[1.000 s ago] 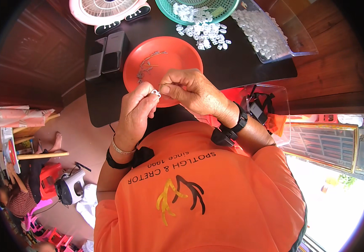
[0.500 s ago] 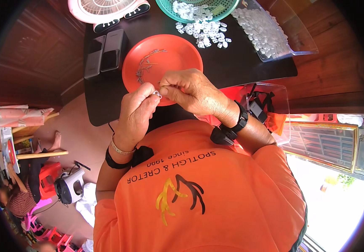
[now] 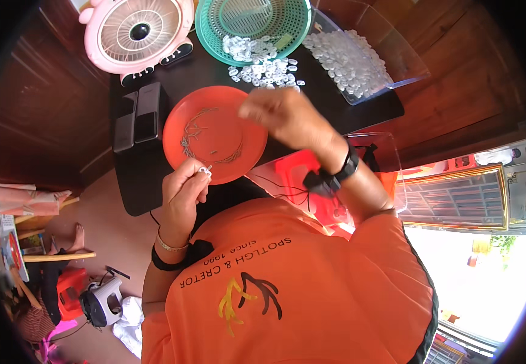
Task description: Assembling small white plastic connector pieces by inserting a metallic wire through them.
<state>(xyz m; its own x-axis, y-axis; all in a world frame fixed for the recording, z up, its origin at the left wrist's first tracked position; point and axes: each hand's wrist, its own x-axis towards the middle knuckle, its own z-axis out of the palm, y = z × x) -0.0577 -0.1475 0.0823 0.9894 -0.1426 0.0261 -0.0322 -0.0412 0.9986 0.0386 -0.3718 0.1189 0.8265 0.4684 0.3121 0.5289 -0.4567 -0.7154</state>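
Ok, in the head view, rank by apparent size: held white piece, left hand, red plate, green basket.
1. Red plate and green basket: too alike to rank, basket cropped
2. Left hand
3. White piece

There are two hands, namely one left hand and one right hand; one white piece is in the left; on one worktop I count one red plate, one green basket, one clear bin, one pink fan and two grey devices; the other white pieces make three groups, too crowded for counting; the thin pins are several, their exact number I cannot tell.
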